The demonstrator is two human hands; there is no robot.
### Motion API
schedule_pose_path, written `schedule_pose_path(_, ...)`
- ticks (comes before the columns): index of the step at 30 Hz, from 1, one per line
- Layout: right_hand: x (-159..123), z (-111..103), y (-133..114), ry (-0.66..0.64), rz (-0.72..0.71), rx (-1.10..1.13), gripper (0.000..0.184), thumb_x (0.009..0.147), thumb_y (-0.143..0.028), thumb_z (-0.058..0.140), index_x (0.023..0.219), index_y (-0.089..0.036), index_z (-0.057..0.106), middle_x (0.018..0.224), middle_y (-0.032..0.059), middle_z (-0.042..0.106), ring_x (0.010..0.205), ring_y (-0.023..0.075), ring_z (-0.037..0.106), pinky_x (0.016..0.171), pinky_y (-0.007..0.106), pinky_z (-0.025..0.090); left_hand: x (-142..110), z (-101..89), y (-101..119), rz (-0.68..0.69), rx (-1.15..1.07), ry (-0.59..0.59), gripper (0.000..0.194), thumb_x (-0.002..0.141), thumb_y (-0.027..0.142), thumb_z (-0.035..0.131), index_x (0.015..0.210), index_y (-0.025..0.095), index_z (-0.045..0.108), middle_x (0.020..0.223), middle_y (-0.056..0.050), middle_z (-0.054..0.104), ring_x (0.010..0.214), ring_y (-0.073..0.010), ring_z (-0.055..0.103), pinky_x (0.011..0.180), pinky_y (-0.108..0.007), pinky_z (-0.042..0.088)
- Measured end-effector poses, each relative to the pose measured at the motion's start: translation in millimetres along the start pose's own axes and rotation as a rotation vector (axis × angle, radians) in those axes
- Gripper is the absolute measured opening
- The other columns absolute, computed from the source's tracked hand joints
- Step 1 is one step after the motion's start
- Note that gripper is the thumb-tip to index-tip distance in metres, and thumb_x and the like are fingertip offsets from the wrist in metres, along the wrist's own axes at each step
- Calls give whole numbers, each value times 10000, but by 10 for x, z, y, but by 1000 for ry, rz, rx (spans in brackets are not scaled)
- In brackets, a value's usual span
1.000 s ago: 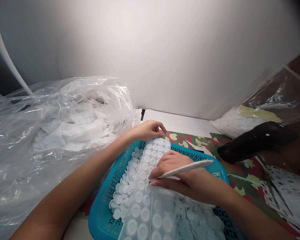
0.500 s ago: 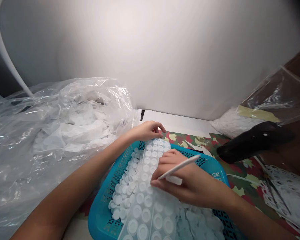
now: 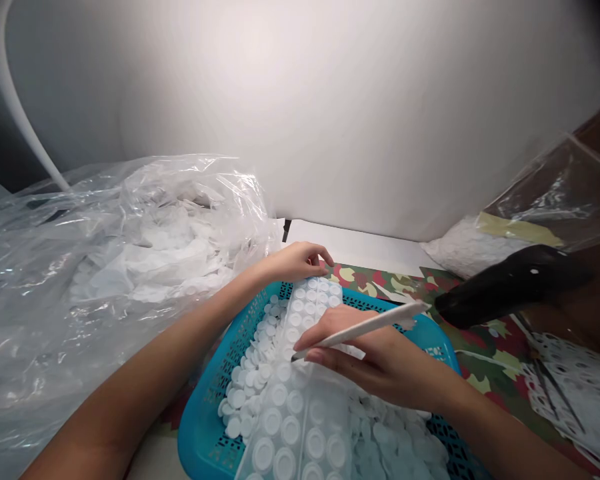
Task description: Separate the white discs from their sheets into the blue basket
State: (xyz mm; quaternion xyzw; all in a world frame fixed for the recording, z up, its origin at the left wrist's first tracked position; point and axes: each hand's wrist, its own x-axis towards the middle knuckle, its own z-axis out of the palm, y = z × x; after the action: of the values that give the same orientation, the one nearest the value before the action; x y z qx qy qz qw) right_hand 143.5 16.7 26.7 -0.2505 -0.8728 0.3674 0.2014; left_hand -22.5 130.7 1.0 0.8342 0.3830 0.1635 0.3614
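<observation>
A long translucent plastic tray [image 3: 304, 390] with rows of round white caps in its pockets lies across a blue plastic basket [image 3: 200, 417]. My left hand [image 3: 300, 260] is at the tray's far end, fingers curled over the edge; its thumb side is partly hidden. My right hand [image 3: 367, 350] pinches a slim white pen-shaped tool [image 3: 365, 327] above the tray's middle. The tool's dark tip points down at the left-hand rows, close to a pocket. Loose white discs [image 3: 250, 383] fill the basket on both sides of the tray.
A large clear plastic bag [image 3: 155, 260] of white pieces spreads on the left. On the right are a black object [image 3: 515, 283], a bag with white material [image 3: 465, 243] and white perforated sheets [image 3: 575, 393]. A camouflage-patterned cover [image 3: 490, 347] lies under the basket.
My right hand has tilted and shifted slightly, with the tool's tip now visible farther left. The tool's rear end has swung right. My left hand stays at the tray's far end.
</observation>
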Motion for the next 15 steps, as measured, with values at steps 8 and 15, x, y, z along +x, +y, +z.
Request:
schedule_pose_path(8, 14, 16, 27, -99, -34, -98, 192, 950, -269, 470, 1016, -185, 630, 867, 0, 651, 792, 113, 545, 739, 265, 382, -2, 3, 0, -2, 9, -1, 257, 806, 247, 547, 1031, 158, 634, 665, 8, 543, 582, -96, 456, 544, -208, 339)
schedule_pose_path(15, -15, 31, 112, -256, -72, -306, 190, 915, -207, 510, 1050, -268, 629, 952, -7, 646, 897, 162, 512, 832, 345, 321, -4, 4, 0, 1, 10, 4, 258, 809, 258, 547, 1029, 157, 636, 666, 1, 551, 592, -102, 463, 550, -211, 347)
